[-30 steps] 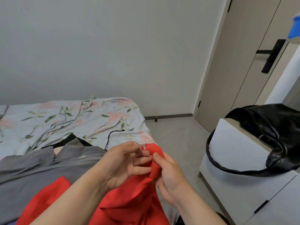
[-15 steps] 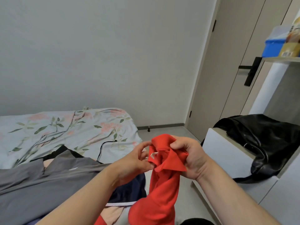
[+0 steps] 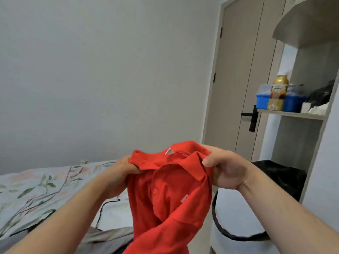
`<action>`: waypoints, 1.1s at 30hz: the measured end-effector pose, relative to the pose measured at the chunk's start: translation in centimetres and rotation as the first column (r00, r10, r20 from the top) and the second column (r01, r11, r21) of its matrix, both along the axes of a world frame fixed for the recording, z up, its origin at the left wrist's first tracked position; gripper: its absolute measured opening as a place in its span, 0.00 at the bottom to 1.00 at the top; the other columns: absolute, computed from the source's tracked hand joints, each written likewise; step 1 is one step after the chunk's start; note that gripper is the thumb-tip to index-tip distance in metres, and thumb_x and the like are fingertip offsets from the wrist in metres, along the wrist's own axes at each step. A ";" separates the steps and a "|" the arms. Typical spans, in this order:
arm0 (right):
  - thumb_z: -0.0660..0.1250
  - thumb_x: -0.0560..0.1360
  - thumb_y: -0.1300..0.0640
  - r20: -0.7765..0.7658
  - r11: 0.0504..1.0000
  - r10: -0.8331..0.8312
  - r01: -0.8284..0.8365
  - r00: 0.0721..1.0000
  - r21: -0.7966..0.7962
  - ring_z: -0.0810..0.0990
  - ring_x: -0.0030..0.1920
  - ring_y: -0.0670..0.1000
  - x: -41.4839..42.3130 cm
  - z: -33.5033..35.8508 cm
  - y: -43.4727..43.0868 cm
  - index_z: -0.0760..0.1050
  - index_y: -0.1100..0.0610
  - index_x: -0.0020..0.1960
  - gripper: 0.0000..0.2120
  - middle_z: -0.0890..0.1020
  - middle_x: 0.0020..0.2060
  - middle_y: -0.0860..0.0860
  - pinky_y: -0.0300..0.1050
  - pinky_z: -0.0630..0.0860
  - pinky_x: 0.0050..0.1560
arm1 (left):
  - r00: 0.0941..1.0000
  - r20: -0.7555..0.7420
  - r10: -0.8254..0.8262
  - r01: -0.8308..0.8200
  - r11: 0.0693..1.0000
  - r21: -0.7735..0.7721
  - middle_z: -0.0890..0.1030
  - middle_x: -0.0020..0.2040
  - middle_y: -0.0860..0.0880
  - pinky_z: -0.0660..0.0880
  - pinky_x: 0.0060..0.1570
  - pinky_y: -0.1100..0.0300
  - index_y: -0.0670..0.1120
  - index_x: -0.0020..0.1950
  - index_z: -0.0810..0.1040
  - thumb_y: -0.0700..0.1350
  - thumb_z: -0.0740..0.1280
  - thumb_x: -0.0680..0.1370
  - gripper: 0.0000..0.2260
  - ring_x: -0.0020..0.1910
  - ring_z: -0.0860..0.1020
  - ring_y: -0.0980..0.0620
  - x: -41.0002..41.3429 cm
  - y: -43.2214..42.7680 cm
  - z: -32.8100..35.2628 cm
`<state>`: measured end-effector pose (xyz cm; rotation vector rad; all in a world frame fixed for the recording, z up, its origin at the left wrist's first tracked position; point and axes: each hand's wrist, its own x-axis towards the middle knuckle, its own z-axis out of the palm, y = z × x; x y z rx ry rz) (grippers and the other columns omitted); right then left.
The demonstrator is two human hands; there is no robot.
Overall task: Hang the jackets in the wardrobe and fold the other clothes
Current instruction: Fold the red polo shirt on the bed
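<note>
A red polo shirt [image 3: 170, 197] hangs in the air in front of me, collar up, with a small white tag at the neck. My left hand [image 3: 119, 173] grips the left side of the collar. My right hand [image 3: 227, 169] grips the right side, fingers curled round the fabric. The shirt's body droops down toward the bed. A grey garment [image 3: 108, 239] lies crumpled on the bed below the shirt.
The bed with a floral sheet [image 3: 36, 187] fills the lower left, a black cable [image 3: 102, 211] on it. A white cabinet [image 3: 236, 217] with a black bag [image 3: 282, 178] stands at right. Above it, a shelf [image 3: 291, 114] holds blue boxes and a bottle. A closed door [image 3: 236, 85] is behind.
Both hands have lifted the red shirt higher and pulled the collar apart sideways. My view has tilted up, showing more of the door and shelf.
</note>
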<state>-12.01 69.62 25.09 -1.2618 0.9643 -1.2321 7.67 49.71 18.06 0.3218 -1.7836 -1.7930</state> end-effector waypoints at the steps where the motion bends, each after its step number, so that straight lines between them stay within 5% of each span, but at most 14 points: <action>1: 0.63 0.64 0.68 -0.067 1.000 -0.020 0.021 0.998 0.015 0.80 0.55 0.57 0.0 0.7 0.3 0.78 0.61 0.64 0.28 0.81 0.57 0.59 0.53 0.73 0.63 | 0.999 -0.007 0.053 -0.053 0.997 -0.056 0.85 0.45 0.41 0.80 0.43 0.58 0.41 0.45 0.85 0.34 0.66 0.60 0.16 0.43 0.83 0.47 0.9 -0.2 1.8; 3: 0.61 0.63 0.71 -0.203 0.996 -0.076 0.085 0.976 0.039 0.77 0.54 0.58 0.5 2.2 0.4 0.77 0.61 0.63 0.29 0.79 0.55 0.60 0.58 0.69 0.65 | 0.991 -0.016 0.135 -0.136 0.973 -0.185 0.85 0.43 0.41 0.79 0.42 0.57 0.40 0.43 0.85 0.34 0.66 0.60 0.14 0.42 0.83 0.46 2.8 -0.3 5.4; 6: 0.59 0.61 0.72 -0.340 0.948 -0.302 0.317 0.891 -0.014 0.76 0.44 0.55 2.0 4.6 0.0 0.78 0.64 0.56 0.26 0.77 0.44 0.58 0.52 0.72 0.52 | 0.985 -0.023 0.169 -0.166 0.920 -0.354 0.84 0.40 0.42 0.79 0.38 0.60 0.41 0.42 0.84 0.32 0.68 0.66 0.09 0.39 0.82 0.49 5.4 0.4 10.1; 11: 0.59 0.71 0.75 -0.427 0.722 -0.690 0.598 0.585 -0.348 0.76 0.42 0.57 3.7 9.1 -0.2 0.76 0.70 0.55 0.15 0.78 0.41 0.59 0.52 0.72 0.46 | 0.977 0.011 0.214 -0.171 0.807 -0.566 0.80 0.35 0.50 0.74 0.33 0.62 0.51 0.38 0.80 0.40 0.70 0.65 0.07 0.33 0.78 0.54 9.4 1.5 15.6; 15: 0.66 0.74 0.70 -0.379 0.578 -0.815 0.574 0.439 -0.579 0.82 0.44 0.57 5.0 11.9 0.2 0.82 0.61 0.49 0.09 0.85 0.44 0.60 0.55 0.79 0.51 | 0.979 0.058 0.196 -0.149 0.878 -0.456 0.77 0.32 0.42 0.72 0.26 0.66 0.42 0.37 0.79 0.38 0.66 0.60 0.08 0.24 0.76 0.55 11.4 2.3 19.0; 17: 0.69 0.75 0.66 -0.391 0.535 -0.844 0.534 0.366 -0.654 0.84 0.47 0.54 5.7 12.6 0.4 0.83 0.57 0.49 0.07 0.86 0.44 0.56 0.51 0.79 0.53 | 0.965 0.083 0.248 -0.181 0.863 -0.471 0.82 0.35 0.42 0.75 0.35 0.61 0.43 0.40 0.83 0.42 0.69 0.61 0.09 0.30 0.81 0.53 12.3 2.3 19.7; 20: 0.71 0.75 0.60 -0.483 0.523 -0.851 0.424 0.208 -0.740 0.81 0.39 0.45 6.6 13.2 0.4 0.81 0.51 0.40 0.06 0.83 0.36 0.45 0.43 0.76 0.44 | 0.896 0.218 0.386 -0.130 0.699 -0.703 0.86 0.42 0.46 0.78 0.44 0.55 0.47 0.45 0.84 0.46 0.72 0.70 0.07 0.42 0.84 0.49 14.6 2.0 20.0; 24: 0.73 0.73 0.53 -0.568 0.554 -0.819 0.364 0.076 -0.749 0.76 0.33 0.44 7.3 13.4 0.6 0.78 0.52 0.35 0.10 0.80 0.31 0.46 0.40 0.71 0.36 | 0.850 0.117 0.514 -0.220 0.548 -0.807 0.85 0.39 0.45 0.78 0.41 0.53 0.45 0.40 0.83 0.42 0.72 0.74 0.03 0.39 0.83 0.48 16.5 1.9 20.9; 26: 0.74 0.72 0.51 -0.581 0.575 -0.807 0.367 0.107 -0.731 0.78 0.33 0.44 7.6 13.8 0.8 0.80 0.53 0.36 0.09 0.82 0.32 0.47 0.40 0.73 0.36 | 0.862 0.143 0.486 -0.186 0.567 -0.803 0.85 0.41 0.44 0.80 0.44 0.50 0.45 0.43 0.83 0.45 0.75 0.71 0.05 0.43 0.84 0.45 17.6 2.3 21.4; 28: 0.75 0.71 0.50 -0.580 0.613 -0.787 0.385 0.211 -0.690 0.80 0.32 0.41 8.0 14.3 1.3 0.82 0.51 0.36 0.08 0.84 0.33 0.45 0.36 0.75 0.33 | 0.906 0.219 0.363 -0.107 0.696 -0.710 0.86 0.44 0.43 0.81 0.44 0.52 0.44 0.45 0.84 0.49 0.79 0.63 0.15 0.44 0.85 0.44 18.6 3.0 21.8; 31: 0.74 0.71 0.49 -0.566 0.738 -0.674 0.394 0.474 -0.548 0.83 0.37 0.46 8.5 15.1 2.1 0.82 0.51 0.37 0.07 0.85 0.36 0.47 0.37 0.76 0.37 | 0.969 0.154 0.194 -0.120 0.912 -0.393 0.85 0.42 0.41 0.79 0.44 0.54 0.42 0.41 0.86 0.53 0.84 0.47 0.28 0.39 0.84 0.46 19.3 2.6 22.3; 33: 0.70 0.67 0.55 -0.452 0.798 -0.587 0.386 0.671 -0.463 0.76 0.36 0.53 8.5 15.5 2.1 0.75 0.54 0.32 0.08 0.79 0.33 0.51 0.44 0.69 0.38 | 0.978 0.175 0.117 -0.045 0.929 -0.368 0.83 0.42 0.41 0.79 0.41 0.55 0.39 0.44 0.84 0.53 0.82 0.55 0.25 0.37 0.83 0.46 19.8 2.7 22.4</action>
